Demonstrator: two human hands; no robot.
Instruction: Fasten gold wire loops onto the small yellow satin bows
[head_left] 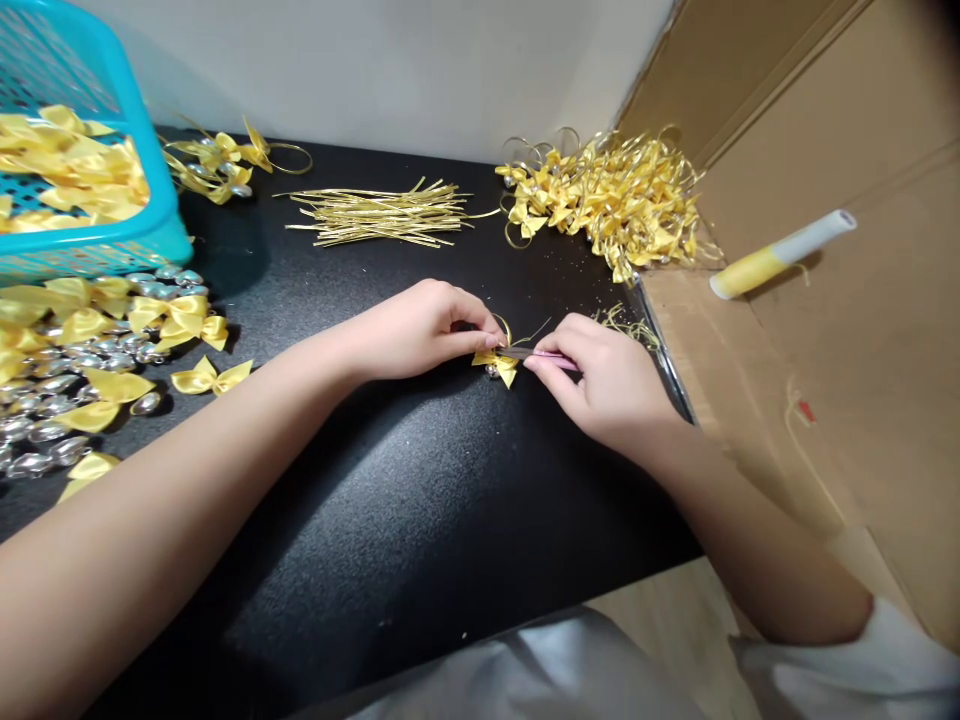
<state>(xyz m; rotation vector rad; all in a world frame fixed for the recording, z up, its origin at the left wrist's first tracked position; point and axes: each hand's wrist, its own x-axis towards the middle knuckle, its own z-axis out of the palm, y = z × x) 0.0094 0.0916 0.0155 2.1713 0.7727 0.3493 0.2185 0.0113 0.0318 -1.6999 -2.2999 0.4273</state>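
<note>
My left hand (442, 325) is closed, its thumb and fingertips pinching a yellow ribbon bow (501, 366) at its top. A loop of gold cord rises from the bow, and a small silver bead hangs under it. My right hand (600, 375) grips a small pink-handled tool (556, 358) with a thin metal tip. That tip points left and meets the top of the bow beside my left fingertips; whether it is scissors or tweezers I cannot tell. A thin strand of cord sticks up to the right of the bow.
Gold cord strips (382, 215) lie behind my hands. Bows with loops (615, 200) are heaped at back right, near cord scraps (630, 325). At left are a turquoise basket (169, 235) of bows, loose bows (210, 377) and silver beads (82, 355). A cardboard wall (840, 320) borders the right side.
</note>
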